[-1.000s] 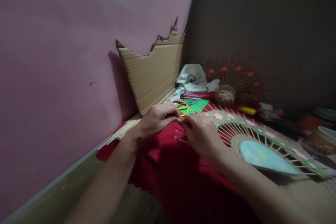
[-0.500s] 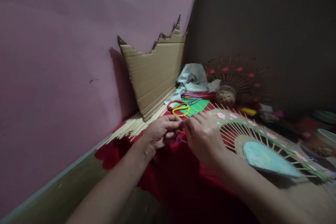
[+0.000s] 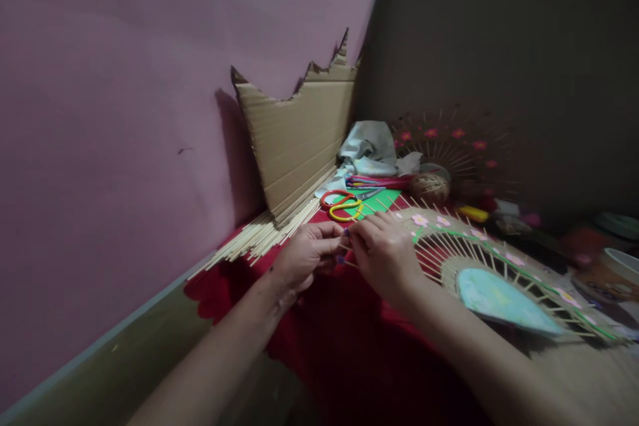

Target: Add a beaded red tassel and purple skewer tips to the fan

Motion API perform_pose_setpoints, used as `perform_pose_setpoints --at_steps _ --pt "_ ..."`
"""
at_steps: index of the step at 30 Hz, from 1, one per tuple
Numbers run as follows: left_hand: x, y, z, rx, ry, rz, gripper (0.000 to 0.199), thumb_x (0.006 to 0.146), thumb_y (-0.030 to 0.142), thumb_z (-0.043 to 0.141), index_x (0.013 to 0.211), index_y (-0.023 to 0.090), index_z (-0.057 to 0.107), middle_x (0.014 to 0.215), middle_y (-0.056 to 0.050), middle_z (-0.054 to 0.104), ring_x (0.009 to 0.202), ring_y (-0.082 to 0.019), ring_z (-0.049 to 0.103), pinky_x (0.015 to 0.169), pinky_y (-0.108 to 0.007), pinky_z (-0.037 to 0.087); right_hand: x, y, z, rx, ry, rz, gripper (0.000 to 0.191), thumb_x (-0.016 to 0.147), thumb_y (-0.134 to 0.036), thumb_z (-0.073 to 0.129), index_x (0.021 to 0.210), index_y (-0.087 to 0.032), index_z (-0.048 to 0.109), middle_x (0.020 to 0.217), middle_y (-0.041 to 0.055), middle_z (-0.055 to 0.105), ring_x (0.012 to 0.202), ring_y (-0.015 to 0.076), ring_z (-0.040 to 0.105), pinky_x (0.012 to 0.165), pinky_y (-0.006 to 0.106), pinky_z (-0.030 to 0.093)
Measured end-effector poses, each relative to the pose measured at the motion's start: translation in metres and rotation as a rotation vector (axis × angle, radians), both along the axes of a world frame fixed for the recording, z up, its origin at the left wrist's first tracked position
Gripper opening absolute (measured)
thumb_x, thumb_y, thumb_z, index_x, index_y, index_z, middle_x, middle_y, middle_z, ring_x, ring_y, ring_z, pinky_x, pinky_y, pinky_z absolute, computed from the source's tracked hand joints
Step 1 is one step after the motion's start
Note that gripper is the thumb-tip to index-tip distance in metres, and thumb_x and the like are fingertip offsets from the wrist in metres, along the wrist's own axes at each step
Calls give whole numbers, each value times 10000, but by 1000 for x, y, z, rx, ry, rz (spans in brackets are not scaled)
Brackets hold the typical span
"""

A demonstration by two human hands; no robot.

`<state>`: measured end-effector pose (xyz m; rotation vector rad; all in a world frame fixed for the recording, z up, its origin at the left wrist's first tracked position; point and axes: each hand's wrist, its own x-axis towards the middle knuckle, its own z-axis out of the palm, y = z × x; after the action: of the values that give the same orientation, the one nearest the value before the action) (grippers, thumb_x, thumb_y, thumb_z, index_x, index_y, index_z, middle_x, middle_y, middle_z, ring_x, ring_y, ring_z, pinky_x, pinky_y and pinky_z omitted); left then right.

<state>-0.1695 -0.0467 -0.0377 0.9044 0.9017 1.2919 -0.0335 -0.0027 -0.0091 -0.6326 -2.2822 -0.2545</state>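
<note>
A round woven piece with thin wooden spokes (image 3: 464, 233), pink flowers, a green line and a pale blue centre (image 3: 502, 299) lies to the right. At its left edge my left hand (image 3: 309, 256) pinches a small purple-blue piece at a spoke's tip. My right hand (image 3: 384, 253) is closed against the same tip, fingers touching my left fingertips; what it grips is hidden. Just below them, a second purple-blue bit (image 3: 341, 259) sits on another spoke end.
Red-and-yellow-handled scissors (image 3: 344, 205) lie on green paper (image 3: 382, 203) beyond my hands. Thin sticks (image 3: 249, 236) lie beneath leaning cardboard (image 3: 304, 140) at the pink wall. Farther back are twine (image 3: 430, 186), grey cloth (image 3: 369, 146) and another flowered spoke piece (image 3: 449, 146).
My left hand has rotated slightly, its fingers closer together at the tip. My right hand stays almost in place. The blue-centred piece has shifted slightly left in view.
</note>
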Motion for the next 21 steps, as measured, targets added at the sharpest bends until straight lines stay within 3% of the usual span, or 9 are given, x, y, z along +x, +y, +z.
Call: perform_pose_setpoints --at_steps 5,9,11,13,16,21 --pt "-5 -1 3 81 203 38 163 719 272 669 709 131 587 543 62 492 403 -7 334 400 -160 199 1 5 -1 -118 52 22 185 787 -108 533 619 -148 599 627 43 611 642 170 523 641 287 388" --pt "-19 -11 18 105 416 -9 109 737 238 643 755 132 657 522 53 508 443 -34 393 433 -165 263 2 8 0 -138 19 -14 174 799 -113 523 653 -153 610 667 47 631 673 175 526 659 287 382" --pt "-28 -14 28 129 660 12 179 776 289 590 724 131 658 552 29 549 478 -60 448 457 -178 324 2 9 1 -124 -13 -36 161 799 -110 525 674 -146 620 687 55 642 684 182 527 670 293 379" --pt "-37 -10 37 175 952 139 282 832 334 492 730 129 657 646 -14 615 576 -103 533 524 -209 400 2 9 1 -93 -39 -63 156 799 -108 531 681 -141 626 696 62 647 687 189 524 679 301 372" --pt "-43 15 42 229 1167 297 281 857 315 452 857 128 663 781 -46 662 756 -160 594 662 -258 457 1 8 0 -45 -63 -93 157 800 -109 531 685 -145 632 708 64 652 698 198 523 683 308 354" --pt "-34 83 36 233 1454 220 211 873 273 525 1008 146 626 1028 -79 638 944 -191 594 856 -373 472 -2 4 -4 -36 -116 -127 140 794 -107 549 691 -149 634 734 63 661 711 206 526 674 321 319"
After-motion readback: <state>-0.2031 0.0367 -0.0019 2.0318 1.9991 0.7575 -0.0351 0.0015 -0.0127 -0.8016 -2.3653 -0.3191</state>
